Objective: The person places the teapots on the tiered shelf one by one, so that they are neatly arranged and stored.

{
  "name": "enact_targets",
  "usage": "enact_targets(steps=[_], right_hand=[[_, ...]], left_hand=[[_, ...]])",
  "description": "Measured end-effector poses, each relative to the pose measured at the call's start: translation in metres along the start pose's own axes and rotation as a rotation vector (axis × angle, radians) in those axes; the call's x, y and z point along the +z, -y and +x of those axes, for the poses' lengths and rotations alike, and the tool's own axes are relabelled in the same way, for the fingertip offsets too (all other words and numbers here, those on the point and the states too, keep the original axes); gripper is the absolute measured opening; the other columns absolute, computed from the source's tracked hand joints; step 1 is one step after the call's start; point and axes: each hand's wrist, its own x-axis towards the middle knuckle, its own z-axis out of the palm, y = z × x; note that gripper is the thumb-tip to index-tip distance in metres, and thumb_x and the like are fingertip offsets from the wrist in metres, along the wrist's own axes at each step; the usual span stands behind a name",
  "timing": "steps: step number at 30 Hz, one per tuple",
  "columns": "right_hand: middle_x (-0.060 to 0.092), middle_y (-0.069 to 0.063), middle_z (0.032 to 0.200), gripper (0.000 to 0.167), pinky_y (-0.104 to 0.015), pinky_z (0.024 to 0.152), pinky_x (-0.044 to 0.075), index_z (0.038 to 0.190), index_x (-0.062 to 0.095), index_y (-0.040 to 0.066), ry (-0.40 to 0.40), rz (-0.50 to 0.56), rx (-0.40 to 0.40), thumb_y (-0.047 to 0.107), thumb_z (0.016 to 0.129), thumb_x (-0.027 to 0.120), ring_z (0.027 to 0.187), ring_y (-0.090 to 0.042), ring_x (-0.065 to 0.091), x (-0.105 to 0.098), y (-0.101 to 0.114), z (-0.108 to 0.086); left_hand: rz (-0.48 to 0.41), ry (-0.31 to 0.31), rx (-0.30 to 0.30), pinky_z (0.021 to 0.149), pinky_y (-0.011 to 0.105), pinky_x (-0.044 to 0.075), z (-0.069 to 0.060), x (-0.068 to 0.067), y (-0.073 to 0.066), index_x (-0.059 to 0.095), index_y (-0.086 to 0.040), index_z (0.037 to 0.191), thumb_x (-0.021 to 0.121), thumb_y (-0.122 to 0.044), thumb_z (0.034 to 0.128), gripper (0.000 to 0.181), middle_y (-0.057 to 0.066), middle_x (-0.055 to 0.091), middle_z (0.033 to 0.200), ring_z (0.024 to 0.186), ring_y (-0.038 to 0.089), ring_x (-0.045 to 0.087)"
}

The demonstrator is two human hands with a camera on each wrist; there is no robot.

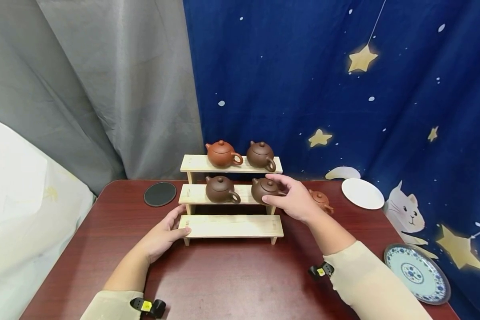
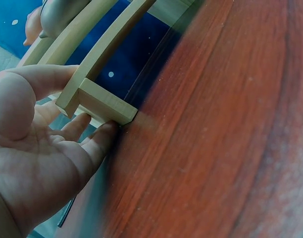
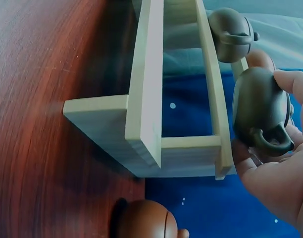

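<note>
A three-step wooden rack (image 1: 232,226) stands on the table. My left hand (image 1: 162,235) grips its left end at the lowest step, thumb on top and the other fingers by the side. At the right of the middle step, my right hand (image 1: 294,198) holds a dark brown teapot (image 3: 258,104) between thumb and fingers. Whether its base touches the step is hard to tell. Another dark teapot (image 1: 219,190) sits left on that step. The top step bears a reddish-brown teapot (image 1: 221,154) and a dark brown teapot (image 1: 260,154).
Partly behind my right hand, a small reddish teapot (image 1: 321,200) stands on the table (image 1: 232,280). A black round coaster (image 1: 160,194) lies left of the rack. To the right are a white plate (image 1: 362,194) and a blue-patterned plate (image 1: 418,273). Curtains (image 1: 264,80) hang behind.
</note>
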Motion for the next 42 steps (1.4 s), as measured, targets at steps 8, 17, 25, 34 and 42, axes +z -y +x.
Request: enact_targets(steps=[8,17,25,34,42], right_hand=[[0.064,-0.004,0.151,0.067,-0.043,0.110,0.052,0.150,0.063,0.023,-0.012,-0.047,-0.010,0.026,0.088,0.088,0.131,-0.024,0.066,0.016,-0.004,0.010],[0.064,-0.004,0.151,0.068,-0.045,0.110,0.051,0.152,0.060,0.027,-0.007,-0.105,0.007,0.033,0.090,0.086,0.133,-0.025,0.064,0.022,-0.004,0.015],[0.067,-0.004,0.147,0.065,-0.041,0.107,0.053,0.150,0.062,0.023,-0.024,-0.068,0.000,0.033,0.090,0.087,0.129,-0.024,0.067,0.016,-0.004,0.010],[0.067,-0.017,0.146,0.058,-0.029,0.100,0.059,0.147,0.063,0.011,-0.084,0.037,-0.018,0.022,0.094,0.084,0.128,-0.038,0.069,-0.011,-0.016,-0.017],[0.067,-0.016,0.146,0.054,-0.018,0.099,0.056,0.146,0.063,0.006,-0.222,-0.042,0.016,0.022,0.098,0.081,0.126,-0.021,0.069,-0.054,-0.055,-0.035]], left_hand=[[-0.008,0.003,0.007,0.100,0.012,0.049,-0.001,0.000,0.003,0.009,-0.009,0.172,0.070,-0.013,0.1031,0.092,0.023,0.023,0.175,0.159,0.038,0.029],[-0.006,0.005,0.007,0.099,0.014,0.050,-0.001,0.000,0.002,0.010,-0.009,0.172,0.071,-0.014,0.1031,0.092,0.023,0.026,0.174,0.158,0.038,0.032],[0.003,0.001,0.010,0.099,0.013,0.050,0.000,0.000,0.002,0.010,-0.009,0.172,0.071,-0.015,0.1030,0.092,0.023,0.027,0.173,0.158,0.038,0.033],[0.004,0.000,0.012,0.099,0.013,0.051,0.001,-0.002,0.002,0.011,-0.010,0.172,0.071,-0.015,0.1028,0.092,0.023,0.028,0.173,0.157,0.038,0.033],[0.008,-0.003,0.003,0.099,0.013,0.050,0.001,-0.001,0.002,0.010,-0.011,0.172,0.072,-0.016,0.1028,0.093,0.022,0.026,0.175,0.159,0.037,0.031]])
